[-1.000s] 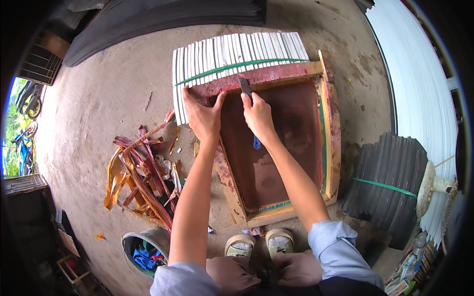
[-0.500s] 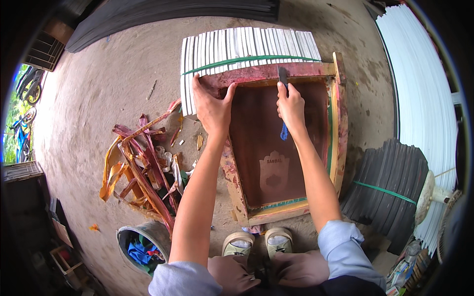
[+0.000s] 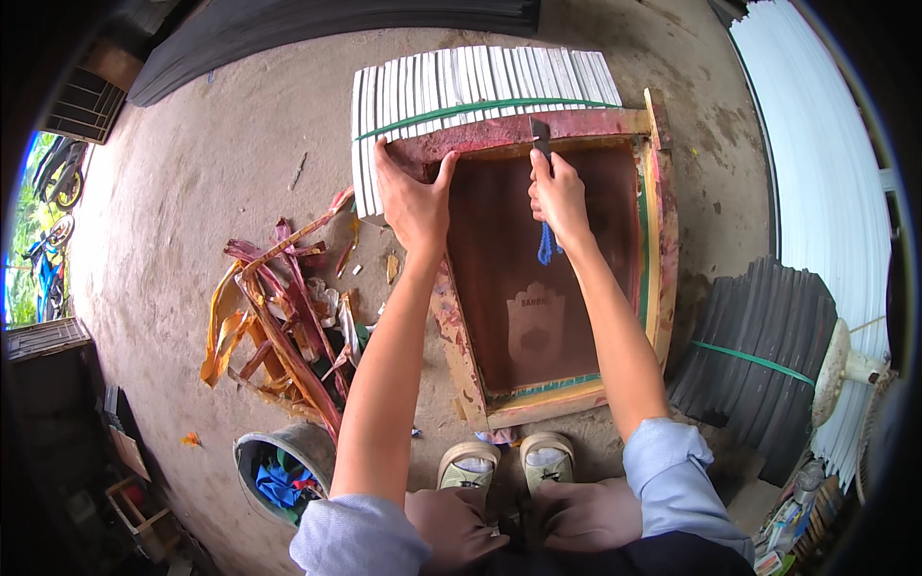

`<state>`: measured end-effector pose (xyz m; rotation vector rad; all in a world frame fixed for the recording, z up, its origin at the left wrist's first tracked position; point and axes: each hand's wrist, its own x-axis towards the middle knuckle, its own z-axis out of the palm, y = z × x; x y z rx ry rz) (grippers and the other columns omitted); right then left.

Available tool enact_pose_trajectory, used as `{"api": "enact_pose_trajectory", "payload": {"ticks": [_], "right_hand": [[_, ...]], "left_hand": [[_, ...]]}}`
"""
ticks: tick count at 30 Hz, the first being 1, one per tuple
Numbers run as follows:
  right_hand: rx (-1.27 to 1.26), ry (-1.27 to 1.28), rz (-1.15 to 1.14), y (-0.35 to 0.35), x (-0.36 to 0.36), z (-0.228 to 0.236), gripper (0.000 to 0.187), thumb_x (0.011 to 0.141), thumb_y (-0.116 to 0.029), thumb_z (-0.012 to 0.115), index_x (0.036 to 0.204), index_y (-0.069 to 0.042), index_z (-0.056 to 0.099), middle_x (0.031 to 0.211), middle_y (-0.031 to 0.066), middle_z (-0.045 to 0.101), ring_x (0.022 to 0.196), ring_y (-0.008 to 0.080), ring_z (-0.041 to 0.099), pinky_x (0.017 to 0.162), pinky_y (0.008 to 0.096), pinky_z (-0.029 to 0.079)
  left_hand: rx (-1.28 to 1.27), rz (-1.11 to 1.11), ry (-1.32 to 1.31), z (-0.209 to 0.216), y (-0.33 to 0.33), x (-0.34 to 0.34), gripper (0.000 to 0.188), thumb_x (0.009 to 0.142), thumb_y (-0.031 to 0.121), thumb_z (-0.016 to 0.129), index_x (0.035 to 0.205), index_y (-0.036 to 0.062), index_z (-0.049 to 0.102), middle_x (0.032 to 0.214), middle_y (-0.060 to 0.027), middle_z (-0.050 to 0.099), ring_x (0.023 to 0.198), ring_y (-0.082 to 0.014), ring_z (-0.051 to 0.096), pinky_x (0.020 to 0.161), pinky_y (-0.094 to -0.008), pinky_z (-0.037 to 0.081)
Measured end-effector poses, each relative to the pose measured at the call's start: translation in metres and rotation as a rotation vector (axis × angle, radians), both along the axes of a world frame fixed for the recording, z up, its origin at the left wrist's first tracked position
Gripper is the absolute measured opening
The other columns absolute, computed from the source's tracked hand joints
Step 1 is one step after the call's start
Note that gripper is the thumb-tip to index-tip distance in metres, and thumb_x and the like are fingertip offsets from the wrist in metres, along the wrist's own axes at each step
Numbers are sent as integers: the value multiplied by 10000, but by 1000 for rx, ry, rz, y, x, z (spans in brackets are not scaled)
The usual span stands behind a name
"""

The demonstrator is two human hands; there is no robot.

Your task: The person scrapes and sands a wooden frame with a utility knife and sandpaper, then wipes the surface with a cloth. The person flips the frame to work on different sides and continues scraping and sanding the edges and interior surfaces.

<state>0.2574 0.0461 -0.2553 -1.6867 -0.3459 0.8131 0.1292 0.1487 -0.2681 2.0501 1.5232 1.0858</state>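
Note:
A wooden screen frame (image 3: 557,415) with brown mesh (image 3: 499,240) stretched across it lies in front of my feet, its far bar stained red. That far bar rests against a strapped bundle of white strips (image 3: 480,79). My left hand (image 3: 413,204) grips the frame's far left corner, thumb on the inner side and fingers over the outer side. In my right hand (image 3: 560,197) is a knife (image 3: 540,136) with a dark blade and a blue cord hanging from its handle. The blade's tip lies over the red bar, right of my left hand.
Peeled strips and scraps (image 3: 288,326) are heaped left of the frame, near a bucket (image 3: 252,451) holding blue cloth. To the right lie a strapped dark bundle (image 3: 759,346) and a long white stack (image 3: 816,173). Long dark sheets (image 3: 336,38) lie at the back.
My right hand and the knife have shifted slightly left and up along the far bar. My left hand keeps its hold on the corner.

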Motion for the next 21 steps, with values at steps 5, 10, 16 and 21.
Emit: {"api": "enact_pose_trajectory", "payload": {"ticks": [5, 10, 16, 21], "right_hand": [[-37, -21, -7, -1, -2, 3, 369, 974, -377, 512, 765, -83, 432, 523, -28, 397, 381, 50, 357, 342, 228, 278], [-26, -104, -5, 2, -8, -6, 376, 971, -373, 521, 751, -82, 429, 503, -24, 393, 373, 57, 364, 334, 234, 281], [28, 71, -43, 6, -5, 1, 375, 973, -376, 515, 750, -87, 428, 513, -27, 394, 367, 56, 349, 331, 232, 272], [-36, -25, 19, 0, -11, 2, 362, 976, -367, 508, 771, -78, 438, 526, -22, 401, 385, 53, 357, 344, 229, 281]], "left_hand": [[18, 3, -7, 2, -1, 2, 957, 712, 497, 771, 1382, -18, 321, 1320, -219, 488, 1212, -376, 473, 983, -438, 420], [-7, -2, 2, -1, 0, -3, 972, 711, 494, 773, 1389, -24, 308, 1339, -225, 474, 1220, -378, 468, 996, -439, 408], [27, -9, 6, 0, -3, 1, 977, 705, 497, 775, 1388, -20, 305, 1330, -206, 488, 1218, -371, 475, 983, -436, 423], [15, 20, 25, -3, -1, -1, 965, 713, 496, 770, 1386, -19, 309, 1328, -216, 487, 1217, -369, 479, 985, -430, 424]]}}
